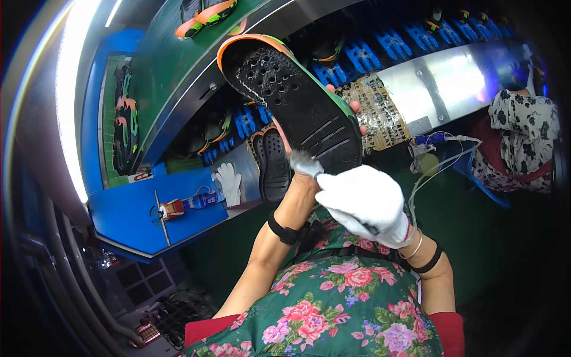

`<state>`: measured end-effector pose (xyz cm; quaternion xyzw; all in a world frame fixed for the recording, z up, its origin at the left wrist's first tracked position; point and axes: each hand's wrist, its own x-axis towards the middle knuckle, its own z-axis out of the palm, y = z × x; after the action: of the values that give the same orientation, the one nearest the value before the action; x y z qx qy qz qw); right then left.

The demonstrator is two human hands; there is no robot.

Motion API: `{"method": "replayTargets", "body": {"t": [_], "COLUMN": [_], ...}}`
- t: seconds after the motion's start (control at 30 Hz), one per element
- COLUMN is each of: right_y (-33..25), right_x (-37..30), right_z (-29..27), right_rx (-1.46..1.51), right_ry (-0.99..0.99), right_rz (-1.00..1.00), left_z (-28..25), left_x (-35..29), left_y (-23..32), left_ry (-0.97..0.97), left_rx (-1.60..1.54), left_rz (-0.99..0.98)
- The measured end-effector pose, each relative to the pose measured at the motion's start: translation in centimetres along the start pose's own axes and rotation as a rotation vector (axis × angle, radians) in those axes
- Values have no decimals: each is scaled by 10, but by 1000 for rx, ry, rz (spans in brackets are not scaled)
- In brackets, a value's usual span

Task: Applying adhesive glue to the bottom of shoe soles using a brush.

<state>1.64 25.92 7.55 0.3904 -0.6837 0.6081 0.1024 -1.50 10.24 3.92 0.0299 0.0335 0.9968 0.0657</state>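
Note:
My bare left hand grips a shoe from behind, its fingers curled over the right edge. The shoe is tilted up with its black, hole-dotted underside toward me, and orange and green show along its rim. In a white knitted glove, my right hand is closed on a small brush. The bristles lie against or just over the lower part of that underside; I cannot tell if they touch. Beside my left wrist, a pair of black soles with holes rests on the bench, partly hidden by the shoe.
A blue side table at left holds a bottle, a red container with a stick across it, and a white glove. Behind runs a line of blue holders with shoes. A cable and patterned cloth are at right.

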Motion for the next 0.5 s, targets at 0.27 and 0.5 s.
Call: {"method": "replayTargets", "body": {"t": [0.27,0.5], "right_y": [1,18], "right_x": [-8,-7], "right_z": [-14,-18], "right_rx": [-52,92], "right_ry": [-91,55], "right_rz": [12,192], "left_z": [-3,-6], "left_x": [-4,-5], "left_y": [8,18], "left_ry": [157,100], "left_rx": [74,183], "left_rz": [-55,-115]}}
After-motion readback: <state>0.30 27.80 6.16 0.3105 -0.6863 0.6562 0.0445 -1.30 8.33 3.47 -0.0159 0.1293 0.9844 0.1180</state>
